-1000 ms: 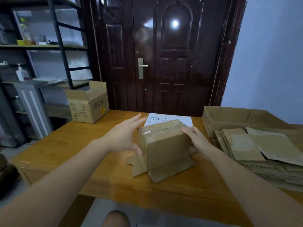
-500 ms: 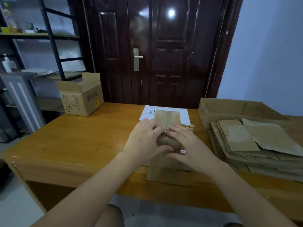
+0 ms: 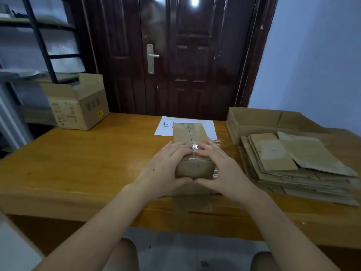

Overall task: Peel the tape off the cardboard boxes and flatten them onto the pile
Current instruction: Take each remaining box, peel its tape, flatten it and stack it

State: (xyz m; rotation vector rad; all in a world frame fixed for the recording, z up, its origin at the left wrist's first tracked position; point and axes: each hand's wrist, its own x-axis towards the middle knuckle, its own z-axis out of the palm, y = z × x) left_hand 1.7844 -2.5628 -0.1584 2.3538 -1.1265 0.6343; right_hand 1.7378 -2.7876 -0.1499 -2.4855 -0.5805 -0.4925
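Small brown cardboard box (image 3: 192, 167) sits mid-tabletop (image 3: 88, 163), near the front edge, long axis pointing toward the door (image 3: 185, 55). Top flaps closed, seam running lengthwise. Clear tape (image 3: 194, 148) along that seam, crinkled and glossy where it meets the near edge; more tape shows at the lower right corner. Near face looks worn, slightly bowed. A bottom flap (image 3: 192, 204) sticks out toward the table edge.

Both hands on the box. Left hand (image 3: 166, 169) wraps the left side, fingers curled over the top, thumb under the near face. Right hand (image 3: 222, 169) mirrors it on the right. Thumb tips nearly touch below the box; fingertips of both meet at the tape. Can't tell if either actually pinches the tape.

Far end of the box overlaps a white paper sheet (image 3: 166, 127). Pile of flattened cardboard (image 3: 293, 163) to the right, just beside. Open printed carton (image 3: 78, 106) at the far left corner.
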